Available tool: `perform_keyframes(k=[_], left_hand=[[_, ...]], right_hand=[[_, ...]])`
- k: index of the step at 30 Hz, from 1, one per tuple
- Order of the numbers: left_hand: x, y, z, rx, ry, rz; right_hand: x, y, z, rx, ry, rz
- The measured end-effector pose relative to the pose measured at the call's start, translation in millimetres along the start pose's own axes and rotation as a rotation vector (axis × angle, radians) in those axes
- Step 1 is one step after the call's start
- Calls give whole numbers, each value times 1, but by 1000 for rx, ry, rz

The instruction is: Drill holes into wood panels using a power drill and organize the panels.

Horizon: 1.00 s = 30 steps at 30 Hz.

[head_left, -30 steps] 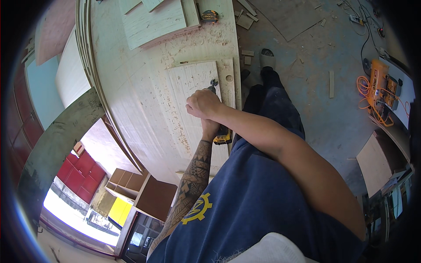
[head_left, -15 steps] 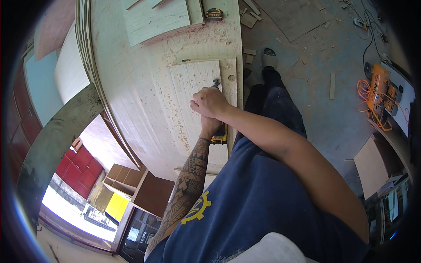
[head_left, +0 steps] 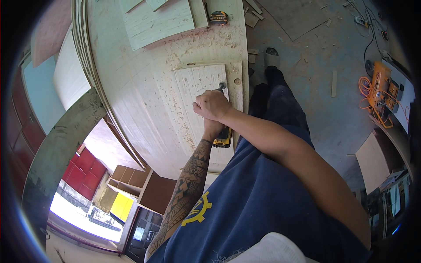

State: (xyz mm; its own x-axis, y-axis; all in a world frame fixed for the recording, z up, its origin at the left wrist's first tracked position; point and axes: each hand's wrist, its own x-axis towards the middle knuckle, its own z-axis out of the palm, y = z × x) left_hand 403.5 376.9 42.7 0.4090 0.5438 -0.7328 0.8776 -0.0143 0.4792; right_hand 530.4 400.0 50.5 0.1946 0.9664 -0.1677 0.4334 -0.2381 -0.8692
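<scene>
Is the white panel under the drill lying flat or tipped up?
Flat: the white panel lies face-down on the workbench, with the drill standing on it.

Bright, even daylight across the pale bench (head_left: pixel 144 101). Overexposed white glare at the lower left opening. Soft shadow under the forearms. Strong fisheye bending of straight edges toward the rim, black vignette at the corners. Sharp in the centre, smeared at the periphery.

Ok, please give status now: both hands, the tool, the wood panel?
Right hand shut on top of drill. Left hand mostly hidden under it, grip unclear. Bit at the panel near its right edge. Shavings around, nothing blocking.
</scene>
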Motion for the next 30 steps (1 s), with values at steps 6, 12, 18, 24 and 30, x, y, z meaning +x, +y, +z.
perform_keyframes(k=[6,12,18,24,30], left_hand=[[0,-8,5,-30,11,48],[-4,-18,3,-65,-20,17],[-2,-25,-1,-147,-16,-55],[2,-15,-3,-206,15,-61],[10,11,-11,-98,-54,-106]], right_hand=[[3,1,-1,18,-34,-18],[4,-1,10,13,14,-31],[17,-7,15,-13,-42,11],[24,-9,0,-1,-152,43],[25,-1,-11,19,-124,63]])
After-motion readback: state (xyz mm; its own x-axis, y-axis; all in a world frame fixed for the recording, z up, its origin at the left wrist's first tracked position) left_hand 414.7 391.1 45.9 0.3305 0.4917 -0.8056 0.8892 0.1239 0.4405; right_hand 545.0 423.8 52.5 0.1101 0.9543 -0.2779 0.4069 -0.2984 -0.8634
